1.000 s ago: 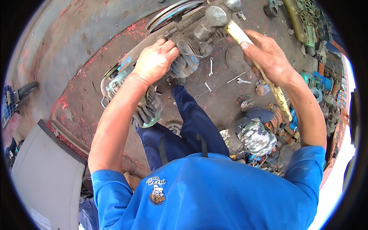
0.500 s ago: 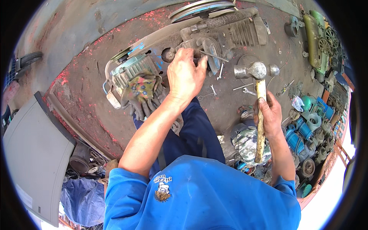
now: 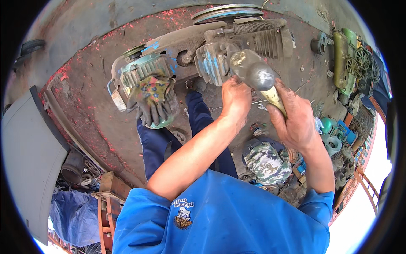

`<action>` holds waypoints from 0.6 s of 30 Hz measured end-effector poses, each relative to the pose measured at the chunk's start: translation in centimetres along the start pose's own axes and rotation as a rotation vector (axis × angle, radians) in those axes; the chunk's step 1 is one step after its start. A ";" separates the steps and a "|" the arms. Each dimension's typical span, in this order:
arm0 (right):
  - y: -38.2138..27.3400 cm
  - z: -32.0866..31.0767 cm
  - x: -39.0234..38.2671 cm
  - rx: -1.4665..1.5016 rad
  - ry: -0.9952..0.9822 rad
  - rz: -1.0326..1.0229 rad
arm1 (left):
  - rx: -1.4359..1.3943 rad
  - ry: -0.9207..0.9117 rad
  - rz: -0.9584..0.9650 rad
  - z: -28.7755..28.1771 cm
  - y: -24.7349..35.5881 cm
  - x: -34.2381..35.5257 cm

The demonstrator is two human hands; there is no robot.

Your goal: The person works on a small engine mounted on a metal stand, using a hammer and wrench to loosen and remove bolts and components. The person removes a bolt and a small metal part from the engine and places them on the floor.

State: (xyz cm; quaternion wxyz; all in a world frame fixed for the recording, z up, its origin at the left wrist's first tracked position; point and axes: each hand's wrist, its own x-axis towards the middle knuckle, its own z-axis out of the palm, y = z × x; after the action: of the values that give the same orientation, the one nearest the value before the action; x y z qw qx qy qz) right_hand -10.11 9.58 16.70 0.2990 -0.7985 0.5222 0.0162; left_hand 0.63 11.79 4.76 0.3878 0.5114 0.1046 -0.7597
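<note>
My right hand (image 3: 296, 116) is wrapped round the pale, worn handle of a ball-peen hammer (image 3: 261, 77). The hammer's head is raised toward me and covers part of the finned cylinder (image 3: 210, 63) of a dirty air compressor. Closed beside that cylinder, my left hand (image 3: 237, 100) sits just under the hammer head. Whatever its fingers hold is hidden by the hammer. A second finned cylinder (image 3: 270, 44) with a ribbed pipe lies farther right on the compressor, and a large pulley wheel (image 3: 228, 12) stands at its far side.
Grey work gloves (image 3: 152, 97) lie over a green electric motor (image 3: 137, 70) at left. A camouflage-covered bundle (image 3: 268, 163) is near my right knee. Wrenches lie on the dirty floor (image 3: 105, 106). Greenish machine parts (image 3: 351, 63) and scrap stand at right, a grey panel (image 3: 31, 156) at left.
My right hand has brought the hammer up and left, over the compressor. The left hand has moved right and nearer; the thin metal rod it held is now out of sight.
</note>
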 end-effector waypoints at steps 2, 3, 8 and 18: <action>-1.2 -0.4 2.6 -0.209 -0.097 -0.185 | -0.328 -0.028 -0.110 0.3 -0.8 0.9; -1.7 -0.5 3.4 -0.286 -0.173 -0.195 | -0.545 -0.077 -0.167 0.3 -1.2 1.4; -3.4 0.0 6.7 -0.538 -0.378 -0.229 | -0.768 -0.289 -0.175 -1.2 -2.6 4.0; -5.0 0.9 7.7 -0.664 -0.431 -0.105 | -0.779 -0.159 -0.101 -0.6 -2.8 3.5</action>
State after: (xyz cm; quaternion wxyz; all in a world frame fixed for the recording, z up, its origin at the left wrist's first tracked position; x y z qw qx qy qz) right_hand -2.15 5.08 15.70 0.1275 -0.8557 0.3724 0.3360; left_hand -1.49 12.32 0.86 0.5219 0.2596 0.3795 -0.7185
